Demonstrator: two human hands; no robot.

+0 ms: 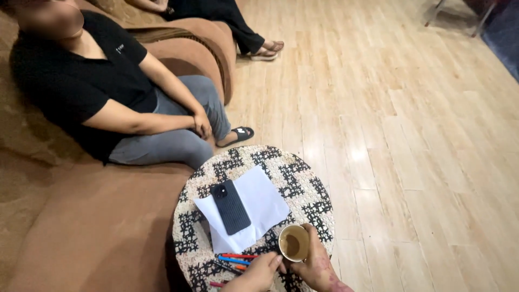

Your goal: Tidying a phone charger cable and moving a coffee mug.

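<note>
Round woven table, black-and-cream pattern, stands beside a brown sofa on a pale wood floor.

Right hand is wrapped around a paper cup at the table's near edge; the cup stands upright, brown drink inside, fingers curled around its right side. Left hand rests at the near edge too, just left of the cup, fingertips touching or almost touching its rim; cannot tell whether it grips anything.

Coloured pens, red, blue and orange, lie on the table just left of the cup, beside the left hand. A white sheet of paper lies mid-table, a dark phone face down on it.

Another person in a black shirt sits on the sofa beyond the table, hands on knee.
</note>
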